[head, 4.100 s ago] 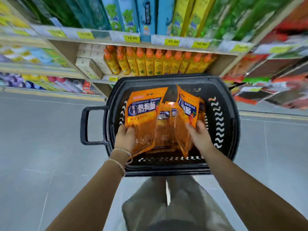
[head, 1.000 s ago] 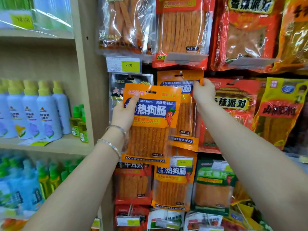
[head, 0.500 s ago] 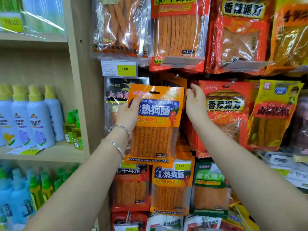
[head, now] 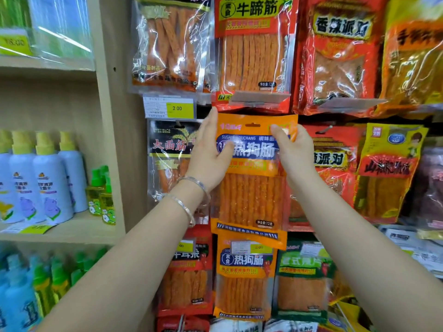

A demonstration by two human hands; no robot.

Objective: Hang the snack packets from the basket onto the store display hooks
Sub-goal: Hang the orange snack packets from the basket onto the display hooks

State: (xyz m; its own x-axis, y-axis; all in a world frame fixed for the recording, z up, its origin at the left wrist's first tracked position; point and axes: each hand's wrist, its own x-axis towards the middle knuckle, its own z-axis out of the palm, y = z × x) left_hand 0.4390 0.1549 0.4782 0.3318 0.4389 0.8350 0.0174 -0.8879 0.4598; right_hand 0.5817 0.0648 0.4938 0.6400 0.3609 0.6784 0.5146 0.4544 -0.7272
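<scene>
Left grip: our left hand [head: 207,156] holds the orange packet [head: 251,200] at its upper left edge, thumb pressed on the blue name band in front and fingers reaching up behind the edge.
Right grip: our right hand [head: 296,154] pinches the packet's upper right corner, thumb in front and fingers curled round the edge.
Packet: it stands upright and flat between the two hands, raised against the display. Its hang slot [head: 253,125] sits between our fingertips, slightly higher. We cannot tell whether a hook passes through it.
Left wrist: two silver bracelets [head: 191,197], just below the grip.
Above the grip: a red packet [head: 251,44], its lower edge meeting the top of ours.
Left of the grip: a clear packet [head: 167,159] with a black band, partly hidden by our left hand. A price tag [head: 176,107] reading 2.00 sits above it.
Right of the grip: a second red packet [head: 335,164] behind our right hand, then a yellow packet [head: 388,168] beyond it.
Below the grip: a matching orange packet [head: 244,279], its top overlapped by the bottom of ours.
Far left of the grip: a wooden upright [head: 112,116], then white spray bottles [head: 48,183] and small green bottles [head: 100,195] on a shelf.
</scene>
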